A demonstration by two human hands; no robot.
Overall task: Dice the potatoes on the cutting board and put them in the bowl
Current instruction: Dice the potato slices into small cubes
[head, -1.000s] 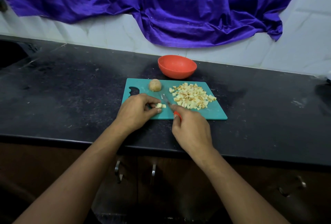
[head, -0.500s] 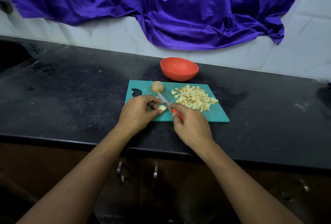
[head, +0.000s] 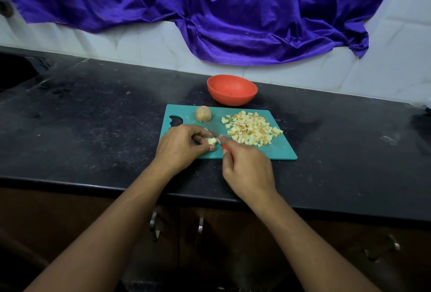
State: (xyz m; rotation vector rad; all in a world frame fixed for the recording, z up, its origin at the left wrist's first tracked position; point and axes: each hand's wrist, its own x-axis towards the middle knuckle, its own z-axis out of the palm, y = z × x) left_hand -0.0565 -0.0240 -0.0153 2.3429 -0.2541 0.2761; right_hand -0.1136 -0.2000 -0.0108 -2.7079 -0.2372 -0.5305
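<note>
- The small potato piece (head: pixel 211 140) lies near the front edge of the cutting board (head: pixel 277 150), left of its middle. The left hand (head: pixel 179 147) pinches it between curled fingertips and thumb.
- The right hand (head: pixel 247 170) is clenched round the red handle of the knife (head: pixel 215 133), whose blade slants across the piece.
- The piece is small, so the pinching fingertips sit very near the blade. They are best tucked back, with short straight downward cuts giving cubes like those already made.
- The diced pile (head: pixel 253 132) covers the board's right half, close enough for fresh cubes to be swept into it.
- A whole potato (head: pixel 203 113) sits at the board's back edge, left of middle, not yet cut.
- The red bowl (head: pixel 231 98) stands just behind the board's back edge and looks empty. Nothing lies between it and the board.
- Around the board is the black countertop (head: pixel 93 116), with a purple cloth (head: pixel 233 11) hanging on the tiled wall behind.
</note>
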